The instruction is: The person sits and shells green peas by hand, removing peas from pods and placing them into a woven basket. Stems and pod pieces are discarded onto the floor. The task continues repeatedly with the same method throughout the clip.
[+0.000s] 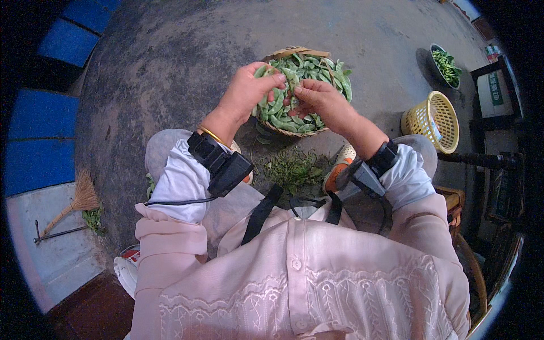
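A wicker basket (312,53) full of flat green bean pods (312,123) stands on the floor in front of me. Above the heap, my left hand (248,87) has a few pods tucked in its fingers. Between both hands is one flat green pod (291,77), pinched at its lower part by the thumb and fingers of my right hand (323,100). My left thumb is close against that pod; whether it touches is hard to tell. Below the basket, between my shoes, lies a pile of stringy green trimmings (293,170).
To the right are a yellow plastic basket (418,117) with something inside and, farther off, a bowl (434,70) of green vegetables (446,66). A straw broom (83,193) leans at the left wall. My orange-and-white shoe (338,170) is beside the trimmings.
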Demonstrator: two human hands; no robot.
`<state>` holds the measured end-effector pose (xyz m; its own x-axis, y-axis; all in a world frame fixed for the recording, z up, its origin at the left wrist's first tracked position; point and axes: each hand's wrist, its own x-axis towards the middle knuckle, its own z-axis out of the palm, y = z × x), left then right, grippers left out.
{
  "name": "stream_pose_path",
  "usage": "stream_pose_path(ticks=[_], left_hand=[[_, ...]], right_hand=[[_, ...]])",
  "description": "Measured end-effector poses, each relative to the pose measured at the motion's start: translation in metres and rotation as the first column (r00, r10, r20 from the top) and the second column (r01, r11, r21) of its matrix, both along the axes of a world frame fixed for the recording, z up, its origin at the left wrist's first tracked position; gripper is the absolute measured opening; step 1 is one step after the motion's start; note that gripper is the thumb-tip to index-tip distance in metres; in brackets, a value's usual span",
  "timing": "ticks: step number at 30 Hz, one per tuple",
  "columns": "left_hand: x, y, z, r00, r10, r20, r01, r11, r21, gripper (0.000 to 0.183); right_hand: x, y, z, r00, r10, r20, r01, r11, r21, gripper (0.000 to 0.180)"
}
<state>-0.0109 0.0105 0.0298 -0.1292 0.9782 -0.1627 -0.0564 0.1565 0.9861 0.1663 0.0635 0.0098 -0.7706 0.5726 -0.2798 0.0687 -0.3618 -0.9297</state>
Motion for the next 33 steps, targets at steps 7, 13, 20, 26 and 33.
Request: stream_pose_path(ticks=[7, 13, 20, 26, 33], left_hand=[[-0.003, 0.005, -0.006, 0.975, -0.058, -0.215, 0.069, 0.997, 0.042, 0.017], [-0.001, 0.003, -0.009, 0.931, -0.130, -0.341, 0.133, 0.991, -0.014, 0.016], [-0.006, 0.003, 0.003, 0.950, -0.311, -0.008, 0.309, 0.948, -0.079, 0.014], [-0.007, -0.001, 0.008, 0.870, -0.374, 0.321, 0.408, 0.912, -0.046, 0.017], [-0.002, -0.004, 0.008, 0.776, -0.378, 0.506, 0.425, 0.905, 0.023, 0.017]], right_hand=[[-0.004, -0.002, -0.003, 0.992, 0.017, 0.122, -0.035, 0.989, 0.146, 0.021], [-0.001, 0.000, -0.003, 0.974, 0.010, 0.226, -0.086, 0.941, 0.329, 0.028], [0.005, -0.003, 0.012, 0.998, 0.041, 0.040, -0.051, 0.953, 0.299, 0.028], [0.013, 0.002, 0.029, 0.986, 0.167, -0.015, -0.150, 0.920, 0.363, 0.027], [0.014, -0.001, 0.035, 0.974, 0.201, -0.101, -0.160, 0.935, 0.316, 0.026]])
